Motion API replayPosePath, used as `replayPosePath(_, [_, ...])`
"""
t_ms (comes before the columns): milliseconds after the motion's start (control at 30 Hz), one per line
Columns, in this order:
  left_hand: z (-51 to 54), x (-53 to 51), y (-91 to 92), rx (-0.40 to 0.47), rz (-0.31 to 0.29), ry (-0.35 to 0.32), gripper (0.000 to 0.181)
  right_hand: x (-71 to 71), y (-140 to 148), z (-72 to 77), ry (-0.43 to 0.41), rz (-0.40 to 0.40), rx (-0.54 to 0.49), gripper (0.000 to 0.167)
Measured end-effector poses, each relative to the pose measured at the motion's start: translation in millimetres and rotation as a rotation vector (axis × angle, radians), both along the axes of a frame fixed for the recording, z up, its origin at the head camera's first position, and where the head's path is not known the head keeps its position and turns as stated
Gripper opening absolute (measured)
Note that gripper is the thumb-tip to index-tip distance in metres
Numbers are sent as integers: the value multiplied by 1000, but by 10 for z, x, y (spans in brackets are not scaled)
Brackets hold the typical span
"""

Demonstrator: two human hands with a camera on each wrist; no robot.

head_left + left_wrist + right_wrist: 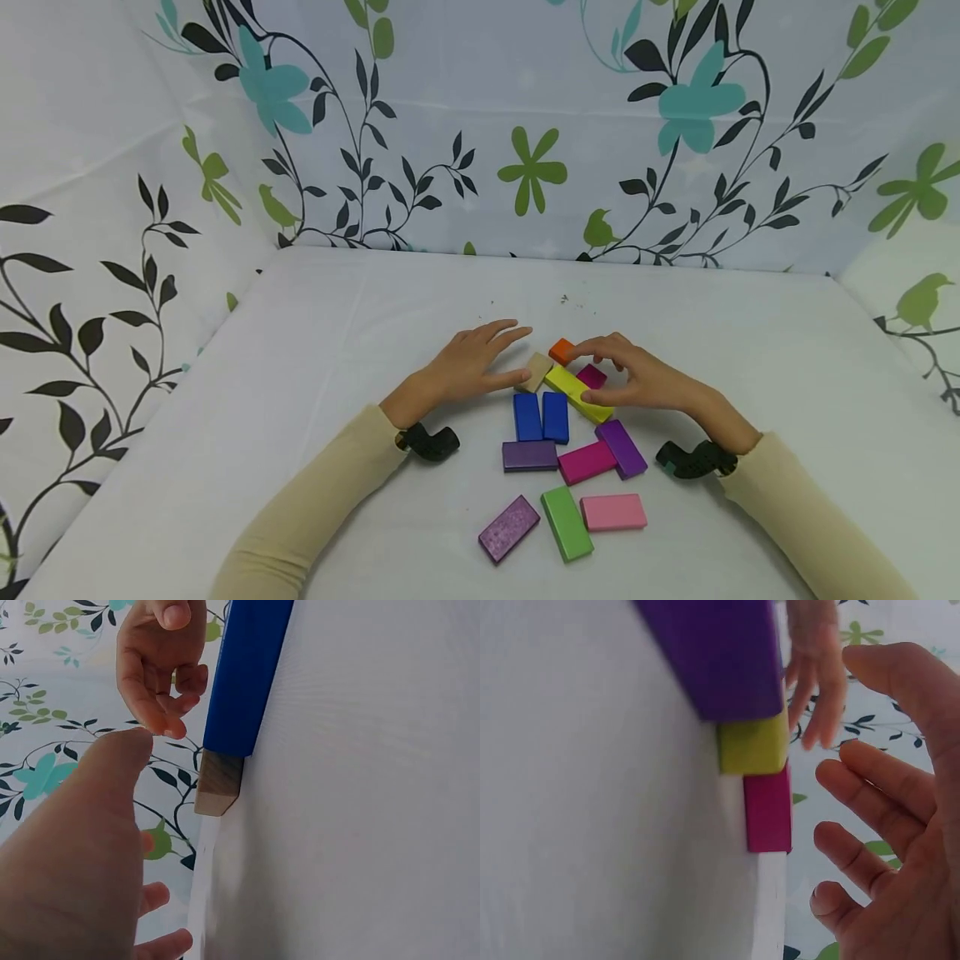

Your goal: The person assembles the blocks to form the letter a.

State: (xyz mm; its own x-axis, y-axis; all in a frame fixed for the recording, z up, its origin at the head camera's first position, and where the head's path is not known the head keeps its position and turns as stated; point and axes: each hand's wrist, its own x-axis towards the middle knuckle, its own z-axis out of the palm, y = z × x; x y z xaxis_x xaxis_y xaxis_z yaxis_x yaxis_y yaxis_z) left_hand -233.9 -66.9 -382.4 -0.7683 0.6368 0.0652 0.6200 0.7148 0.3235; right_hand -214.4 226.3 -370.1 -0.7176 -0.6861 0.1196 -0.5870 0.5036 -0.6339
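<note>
My left hand (471,365) hovers with extended fingers, its thumb tip by a tan wooden block (536,373). Across from it my right hand (647,375) arches loosely over a yellow block (564,383) and a magenta block (592,376). Its index fingertip is at an orange block (559,351); whether they touch I cannot tell. Nothing sits between the right fingers (870,795) in the right wrist view. Two blue blocks (527,417) lie side by side below the tan one. In the left wrist view a blue block (247,675) overlaps the tan block (219,784).
Nearer the front lie a dark purple block (529,457), a pink-magenta block (587,462), a violet block (621,448), a glittery purple block (509,530), a green block (567,523) and a light pink block (613,512). A leaf-patterned cloth (450,100) rises behind the white table (750,333).
</note>
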Motion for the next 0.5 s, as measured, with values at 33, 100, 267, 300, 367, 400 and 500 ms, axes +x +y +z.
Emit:
replayPosePath(33, [-10,-2,-6,9,-13,-16,69,-6,-1,1,-11,12,-5,52])
replayPosePath(100, [-33,-10,-21,26,-36,-37,68,-16,-6,8,-37,35,-6,52])
replayPosePath(267, [-75,-23,-35,73,-69,-60,64,-45,-10,13,-82,75,4,48])
replayPosePath(300, [-81,-23,-32,84,-75,-66,63,-53,-8,11,-86,82,8,47])
replayPosePath(367, [-84,-17,-24,99,-86,-83,62,-72,2,5,-90,97,16,45])
replayPosePath(400, [-86,-13,-21,105,-92,-93,62,-80,7,3,-95,103,21,45])
replayPosePath(500, [-92,-2,-15,118,-111,-108,61,-114,29,4,-105,132,35,46])
